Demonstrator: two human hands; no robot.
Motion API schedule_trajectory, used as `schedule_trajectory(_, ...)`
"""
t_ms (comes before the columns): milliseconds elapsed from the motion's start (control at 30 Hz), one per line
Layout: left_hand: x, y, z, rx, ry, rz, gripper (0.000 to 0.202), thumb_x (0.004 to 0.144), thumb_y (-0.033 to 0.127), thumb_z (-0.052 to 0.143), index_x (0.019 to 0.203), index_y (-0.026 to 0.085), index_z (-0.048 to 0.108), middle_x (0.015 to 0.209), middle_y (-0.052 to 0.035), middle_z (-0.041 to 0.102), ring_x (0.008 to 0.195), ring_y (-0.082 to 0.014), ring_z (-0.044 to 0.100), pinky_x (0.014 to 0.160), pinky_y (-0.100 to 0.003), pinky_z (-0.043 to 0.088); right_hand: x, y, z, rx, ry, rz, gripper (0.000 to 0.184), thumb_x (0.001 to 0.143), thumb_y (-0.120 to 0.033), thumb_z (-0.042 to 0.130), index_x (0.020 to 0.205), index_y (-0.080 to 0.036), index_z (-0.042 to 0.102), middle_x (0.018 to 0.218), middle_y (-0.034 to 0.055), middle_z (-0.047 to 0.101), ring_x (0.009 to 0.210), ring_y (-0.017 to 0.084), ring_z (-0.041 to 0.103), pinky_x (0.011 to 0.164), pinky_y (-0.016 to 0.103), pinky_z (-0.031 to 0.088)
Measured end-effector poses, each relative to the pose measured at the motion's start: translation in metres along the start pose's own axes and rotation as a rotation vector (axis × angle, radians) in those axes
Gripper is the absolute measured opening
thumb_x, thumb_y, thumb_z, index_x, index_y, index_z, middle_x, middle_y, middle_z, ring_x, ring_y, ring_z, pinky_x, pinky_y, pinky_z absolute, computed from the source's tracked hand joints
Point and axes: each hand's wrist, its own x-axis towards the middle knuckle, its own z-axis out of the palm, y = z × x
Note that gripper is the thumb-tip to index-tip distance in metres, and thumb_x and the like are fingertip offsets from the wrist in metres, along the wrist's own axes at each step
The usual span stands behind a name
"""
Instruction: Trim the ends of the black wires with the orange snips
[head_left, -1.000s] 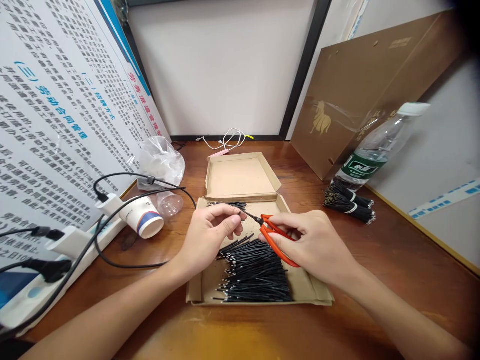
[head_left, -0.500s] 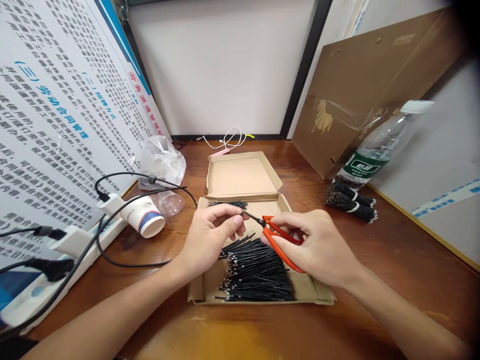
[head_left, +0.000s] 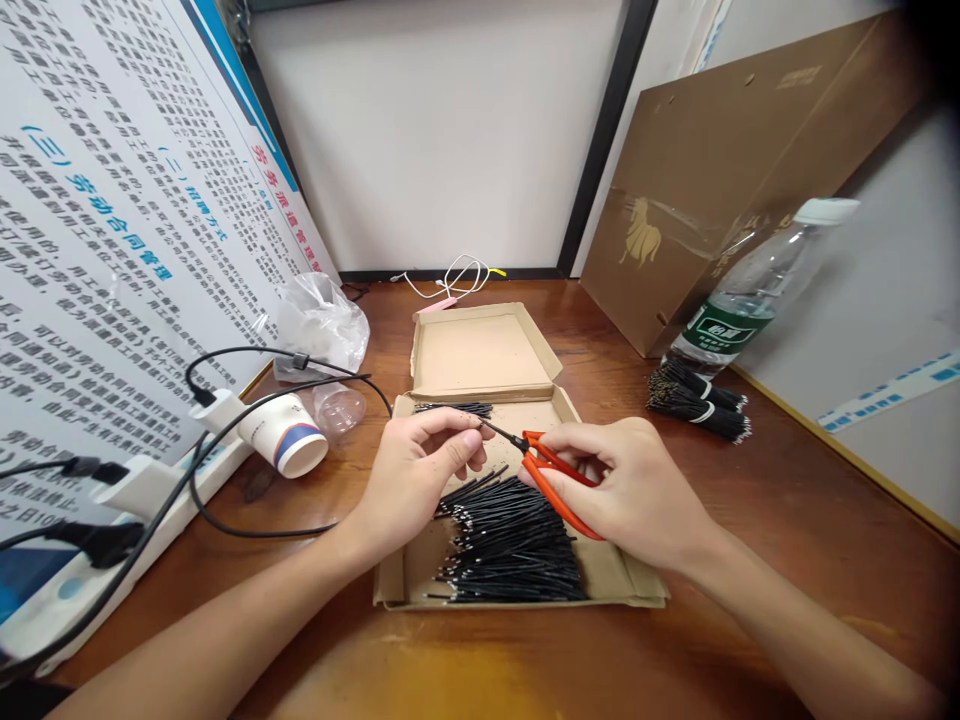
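On the wooden table [head_left: 787,500] lies an open cardboard box [head_left: 480,350], its near tray holding a pile of black wires [head_left: 510,545]. Above that pile, your right hand [head_left: 637,485] is closed around the handles of orange scissors [head_left: 555,470], whose tips meet the end of a single wire [head_left: 495,430]. Your left hand [head_left: 416,470] pinches that wire between thumb and forefinger, just left of the blades.

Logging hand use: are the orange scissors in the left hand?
No, the right hand holds the orange scissors; the left hand pinches a black wire.
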Motion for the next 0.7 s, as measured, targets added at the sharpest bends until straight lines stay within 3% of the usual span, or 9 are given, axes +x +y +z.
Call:
schedule_trajectory(167,0.0005,0.0005,0.0002,0.024,0.003,-0.007,0.013,0.082,0.02,0.063,0.08,0.009,0.069,0.062,-0.0031,0.063,0.057,-0.0106,0.054,0.054,-0.022,0.045,-0.0013,-0.0012,-0.0009,0.013,-0.013,-0.008,0.016,0.079,-0.025,0.063,0.07,-0.014,0.071,0.047,-0.0066,0.035,0.044,0.007,0.028,0.045,0.024,0.025)
schedule_trajectory(700,0.0006,0.0018,0.0,0.028,0.004,-0.013,0.013,0.082,0.021,0.063,0.08,0.01,0.07,0.062,-0.0033,0.063,0.058,-0.0117,0.054,0.054,-0.023,0.045,-0.0005,-0.0013,-0.0021,-0.078,0.015,-0.025,0.023,0.082,-0.029,0.06,0.065,-0.016,0.068,0.045,-0.0054,0.037,0.043,0.008,0.028,0.044,0.025,0.025)
